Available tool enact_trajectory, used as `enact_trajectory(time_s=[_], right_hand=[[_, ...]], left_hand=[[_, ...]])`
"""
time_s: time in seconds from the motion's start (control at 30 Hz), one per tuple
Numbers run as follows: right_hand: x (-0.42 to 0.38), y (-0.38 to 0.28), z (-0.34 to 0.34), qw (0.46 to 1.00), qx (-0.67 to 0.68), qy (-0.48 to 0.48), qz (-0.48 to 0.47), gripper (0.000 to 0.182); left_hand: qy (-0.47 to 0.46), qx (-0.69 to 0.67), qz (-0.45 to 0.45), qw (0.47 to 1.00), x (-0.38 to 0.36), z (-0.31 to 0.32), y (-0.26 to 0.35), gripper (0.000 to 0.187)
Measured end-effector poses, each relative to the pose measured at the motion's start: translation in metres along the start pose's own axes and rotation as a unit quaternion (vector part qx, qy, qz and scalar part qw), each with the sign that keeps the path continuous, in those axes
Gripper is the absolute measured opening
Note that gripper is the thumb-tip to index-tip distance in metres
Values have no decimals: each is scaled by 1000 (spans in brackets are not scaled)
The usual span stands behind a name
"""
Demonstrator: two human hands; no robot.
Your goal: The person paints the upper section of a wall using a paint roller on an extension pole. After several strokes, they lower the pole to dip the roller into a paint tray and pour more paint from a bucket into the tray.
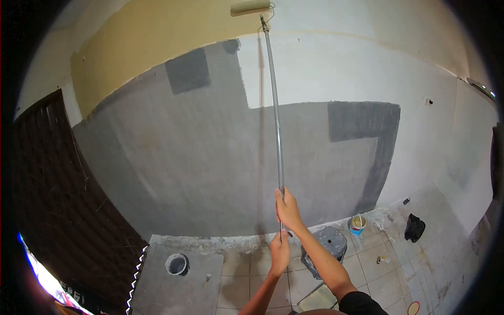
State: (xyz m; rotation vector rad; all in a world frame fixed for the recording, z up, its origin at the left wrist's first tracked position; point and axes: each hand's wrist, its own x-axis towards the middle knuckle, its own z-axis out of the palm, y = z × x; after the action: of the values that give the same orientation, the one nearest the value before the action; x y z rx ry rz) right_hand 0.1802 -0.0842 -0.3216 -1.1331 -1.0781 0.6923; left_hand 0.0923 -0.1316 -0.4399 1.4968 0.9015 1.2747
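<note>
Both my hands grip the long metal pole (277, 126) of a paint roller. My right hand (288, 211) is wrapped round it higher up, and my left hand (280, 251) is closed round its lower end. At the top, the pale roller sleeve (250, 7) lies level near the upper edge of the view, over the border between yellow and white paint. Grey paint (184, 152) covers the lower wall, with darker grey patches at the top left and right. Yellow paint (136, 42) fills the upper left, and a white area (325, 68) lies right of it.
A grey stool (328, 241) stands by the wall, beside a small paint bucket (357, 224). A paint tray (318, 298) is below my right forearm. A grey bucket (177, 264) and a brush (208, 280) are at left, a black bag (415, 228) at right. A brown corrugated shutter (58, 205) borders the left.
</note>
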Motion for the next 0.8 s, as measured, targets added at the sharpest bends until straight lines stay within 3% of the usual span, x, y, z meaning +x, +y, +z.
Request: enact_trajectory(time_s=[0.33,0.8], right_hand=[[-51,63,-9,999,-16,0,30,31],[-86,90,-6,997,-14,-4,71,32]], left_hand=[[9,28,-101,994,-59,-2,-59,40],[44,-5,-67,997,-94,-6,-95,37]])
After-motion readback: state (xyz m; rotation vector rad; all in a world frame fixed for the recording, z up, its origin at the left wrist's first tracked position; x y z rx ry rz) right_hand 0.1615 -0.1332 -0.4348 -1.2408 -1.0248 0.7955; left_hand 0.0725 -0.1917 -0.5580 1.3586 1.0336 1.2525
